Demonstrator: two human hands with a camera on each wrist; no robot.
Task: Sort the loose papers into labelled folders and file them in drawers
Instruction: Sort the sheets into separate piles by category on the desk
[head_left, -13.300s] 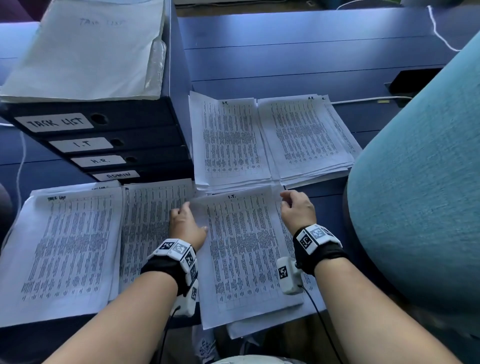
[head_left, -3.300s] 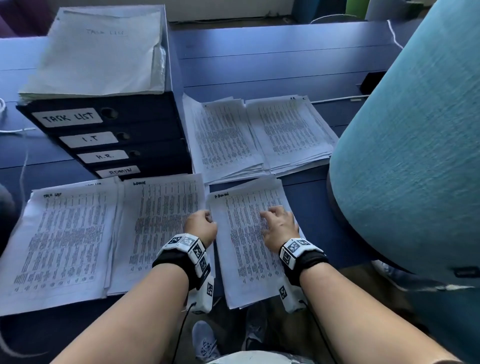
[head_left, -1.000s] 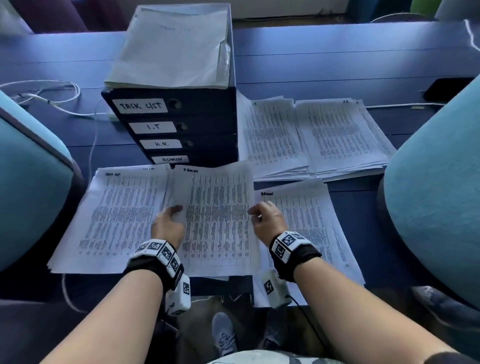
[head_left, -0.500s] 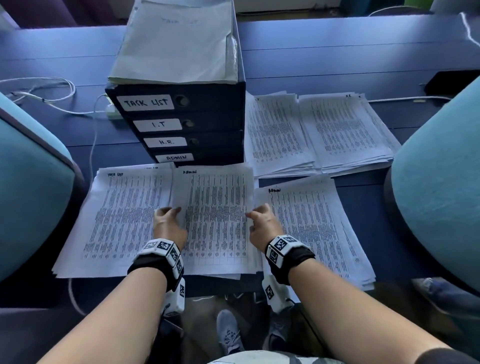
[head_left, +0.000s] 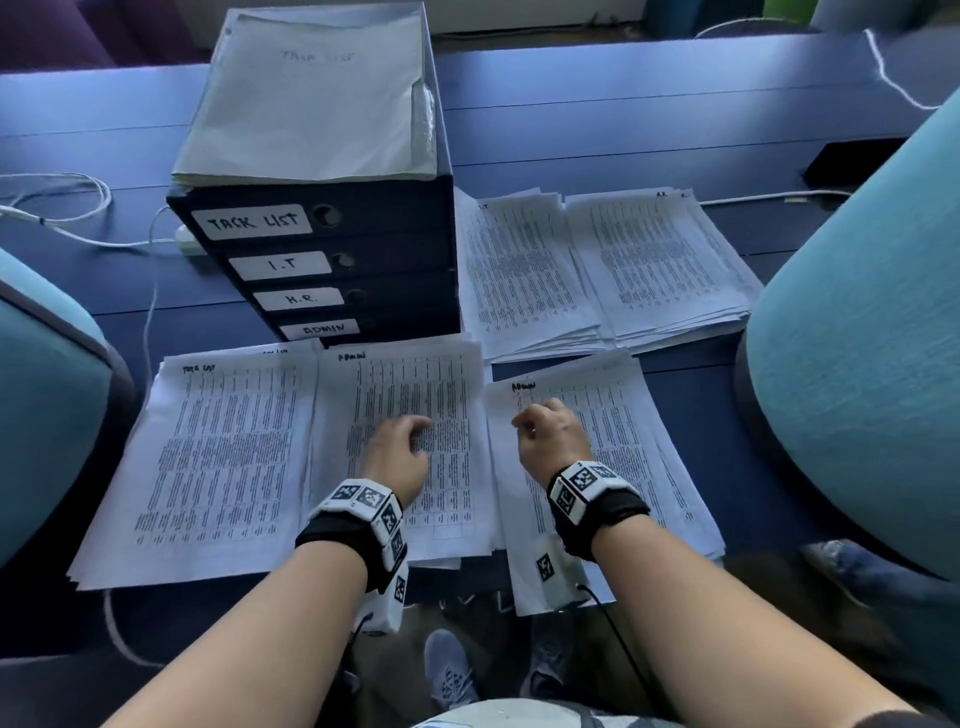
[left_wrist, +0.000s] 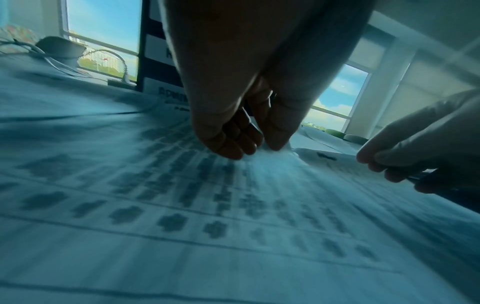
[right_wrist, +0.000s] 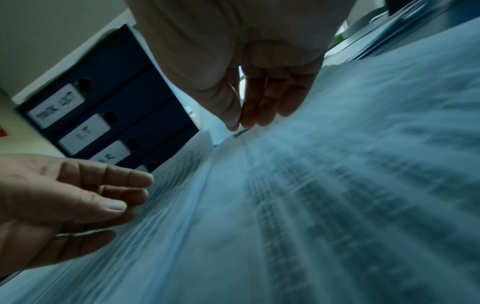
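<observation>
Drawer unit behind paper stacks; folders atop.

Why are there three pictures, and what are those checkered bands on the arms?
A person is sorting papers. The bands hold small cameras. One picture comes from a camera on the head, looking down; the other two come from the wrists, looking along the fingers. The left hand is over the middle pile, marked ADMIN. The right hand reaches over the unsorted pile beside it. Neither hand plainly grips anything. Behind stands a box of drawers labelled TASK LIST, I.T, H.R., ADMIN, with a folder on top.
</observation>
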